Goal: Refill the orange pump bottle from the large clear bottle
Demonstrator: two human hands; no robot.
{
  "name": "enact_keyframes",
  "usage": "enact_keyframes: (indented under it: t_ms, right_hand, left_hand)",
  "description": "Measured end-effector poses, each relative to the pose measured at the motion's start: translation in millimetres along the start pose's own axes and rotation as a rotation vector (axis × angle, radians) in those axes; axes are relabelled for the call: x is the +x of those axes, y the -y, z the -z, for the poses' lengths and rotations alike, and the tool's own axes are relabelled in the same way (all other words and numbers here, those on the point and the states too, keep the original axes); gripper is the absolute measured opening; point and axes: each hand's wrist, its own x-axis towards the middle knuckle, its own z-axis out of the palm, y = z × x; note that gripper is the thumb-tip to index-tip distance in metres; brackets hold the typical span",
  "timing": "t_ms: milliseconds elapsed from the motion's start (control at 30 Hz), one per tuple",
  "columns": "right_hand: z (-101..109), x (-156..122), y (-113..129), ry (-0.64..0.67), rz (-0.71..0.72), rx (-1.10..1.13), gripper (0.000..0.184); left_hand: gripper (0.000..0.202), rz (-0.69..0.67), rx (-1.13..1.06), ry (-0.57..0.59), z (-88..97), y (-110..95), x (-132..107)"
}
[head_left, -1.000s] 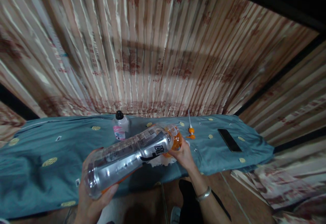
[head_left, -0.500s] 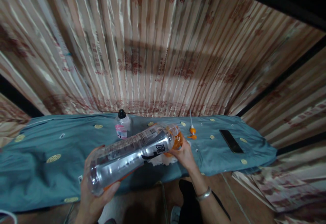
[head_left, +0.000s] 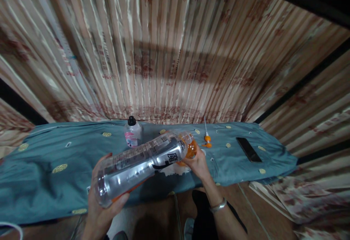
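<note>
Steadiness counts most here: the left hand (head_left: 100, 214) grips the base of the clear bottle (head_left: 139, 165), which slants above the teal cloth (head_left: 49, 187), its neck end at the orange bottle (head_left: 193, 149) that the right hand (head_left: 199, 164) clasps. Whether the necks touch is hard to tell. Best keep both in line, change the tilt slowly, and stay over the white paper (head_left: 175, 170) for drips.
</note>
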Motion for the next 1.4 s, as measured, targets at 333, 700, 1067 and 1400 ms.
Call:
enact_keyframes:
  t_ms: [333,700,1067,1400]
  right_hand:
    - [0.0,-0.8,-0.7,-0.002,-0.022,-0.049,0.064]
    - [-0.5,-2.8,0.9,-0.020,-0.009,-0.048,0.058]
    - [-1.5,-2.6,4.1,-0.040,-0.011,-0.070,0.055]
    - [-1.7,-3.7,5.2,-0.040,-0.028,-0.036,0.059]
  left_hand:
    - [0.087,-0.020,0.000,0.076,13.8,21.2,4.9]
    - [0.086,-0.137,0.040,0.133,18.3,23.9,8.1]
    - [0.086,-0.149,0.059,0.146,17.1,22.4,6.9]
    - [0.094,-0.008,-0.011,-0.013,-7.5,-8.3,-2.1]
